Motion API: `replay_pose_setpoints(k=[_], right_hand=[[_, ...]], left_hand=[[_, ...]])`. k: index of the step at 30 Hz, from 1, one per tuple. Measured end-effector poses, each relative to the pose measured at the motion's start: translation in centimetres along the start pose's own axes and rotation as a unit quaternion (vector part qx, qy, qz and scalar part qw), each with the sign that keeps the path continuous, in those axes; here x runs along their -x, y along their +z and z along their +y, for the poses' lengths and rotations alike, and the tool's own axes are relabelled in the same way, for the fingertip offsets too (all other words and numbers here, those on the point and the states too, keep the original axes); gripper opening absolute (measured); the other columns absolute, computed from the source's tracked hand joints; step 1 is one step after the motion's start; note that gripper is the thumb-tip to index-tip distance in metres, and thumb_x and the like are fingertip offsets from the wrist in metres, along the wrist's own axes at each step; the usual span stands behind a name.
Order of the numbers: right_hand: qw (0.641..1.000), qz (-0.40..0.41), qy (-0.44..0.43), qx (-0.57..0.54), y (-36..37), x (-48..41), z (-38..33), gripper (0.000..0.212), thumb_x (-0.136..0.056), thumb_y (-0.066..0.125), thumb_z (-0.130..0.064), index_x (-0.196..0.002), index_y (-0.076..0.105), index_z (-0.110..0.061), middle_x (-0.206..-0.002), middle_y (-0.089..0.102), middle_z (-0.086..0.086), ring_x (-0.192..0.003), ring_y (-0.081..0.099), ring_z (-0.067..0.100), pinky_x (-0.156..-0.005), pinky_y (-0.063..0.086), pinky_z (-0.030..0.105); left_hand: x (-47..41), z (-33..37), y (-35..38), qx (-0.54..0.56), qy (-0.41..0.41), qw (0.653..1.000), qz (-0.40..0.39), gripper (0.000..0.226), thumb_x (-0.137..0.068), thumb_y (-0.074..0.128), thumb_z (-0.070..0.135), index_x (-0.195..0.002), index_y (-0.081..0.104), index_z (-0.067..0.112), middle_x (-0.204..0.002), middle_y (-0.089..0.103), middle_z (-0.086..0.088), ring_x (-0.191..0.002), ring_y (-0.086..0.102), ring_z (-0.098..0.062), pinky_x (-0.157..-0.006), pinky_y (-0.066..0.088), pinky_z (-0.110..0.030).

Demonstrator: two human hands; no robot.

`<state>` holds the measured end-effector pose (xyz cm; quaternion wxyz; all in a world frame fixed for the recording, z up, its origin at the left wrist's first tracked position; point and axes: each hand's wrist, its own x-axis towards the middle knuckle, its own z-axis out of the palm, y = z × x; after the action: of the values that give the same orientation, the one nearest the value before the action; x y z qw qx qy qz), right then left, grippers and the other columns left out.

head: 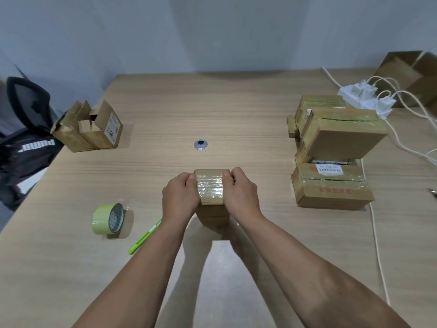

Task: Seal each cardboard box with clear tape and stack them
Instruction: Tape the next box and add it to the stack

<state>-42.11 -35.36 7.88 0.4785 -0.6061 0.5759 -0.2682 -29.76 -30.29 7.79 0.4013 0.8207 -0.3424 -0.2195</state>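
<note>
My left grip (181,200) and right grip (241,195) clasp the small box (211,185) from either side, fingers curled round its flanks, thumbs pressing on its taped top; it stands upright on the bench (236,110), mid-width and near me; I judge it light and fairly stiff, the glossy tape perhaps slick, so the bare cardboard sides are the place to hold; the tape roll (108,218) and a green pen-like tool (145,235) lie just left; the stack of sealed boxes (331,185) stands to my right, its upper box skewed and likely unsteady, with a power strip (359,97) behind and a white cable (378,245) beside it; open boxes (87,131) sit far left; nothing lies between box and stack.
</note>
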Motion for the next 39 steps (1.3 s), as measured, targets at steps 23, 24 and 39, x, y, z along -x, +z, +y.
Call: replay_pose_setpoints(k=[23, 24, 39], right_hand=[[0.993, -0.069, 0.049, -0.083, -0.2, 0.2, 4.7, 0.044, -0.101, 0.053, -0.046, -0.14, 0.059, -0.027, -0.144, 0.055, -0.01, -0.135, 0.048, 0.012, -0.109, 0.036, 0.028], [0.992, -0.061, 0.075, -0.082, -0.4, 0.2, 5.5, 0.052, -0.1, 0.051, -0.05, -0.147, 0.05, -0.026, -0.151, 0.048, -0.007, -0.14, 0.043, 0.014, -0.109, 0.034, 0.029], [0.986, -0.035, 0.149, 0.069, 0.8, 0.8, 9.7, 0.095, -0.088, 0.065, -0.061, -0.159, 0.016, -0.019, -0.157, 0.03, 0.009, -0.141, 0.036, 0.029, -0.109, 0.035, 0.04]], left_hand=[[0.4, -4.8, -2.0, 0.254, -0.12, 0.959, 0.045, 0.033, -0.103, 0.044, 0.014, -0.108, 0.074, 0.027, -0.112, 0.074, -0.001, -0.108, 0.068, -0.021, -0.099, 0.053, -0.045], [0.4, -5.4, -2.1, 0.287, -0.144, 0.946, 0.046, 0.033, -0.104, 0.043, 0.012, -0.109, 0.073, 0.024, -0.113, 0.074, -0.007, -0.105, 0.069, -0.023, -0.095, 0.055, -0.043], [2.3, -9.9, -0.6, 0.094, -0.229, 0.966, -0.081, 0.059, -0.082, 0.049, 0.073, -0.106, 0.072, 0.024, -0.108, 0.07, 0.0, -0.103, 0.063, -0.021, -0.097, 0.047, -0.042]])
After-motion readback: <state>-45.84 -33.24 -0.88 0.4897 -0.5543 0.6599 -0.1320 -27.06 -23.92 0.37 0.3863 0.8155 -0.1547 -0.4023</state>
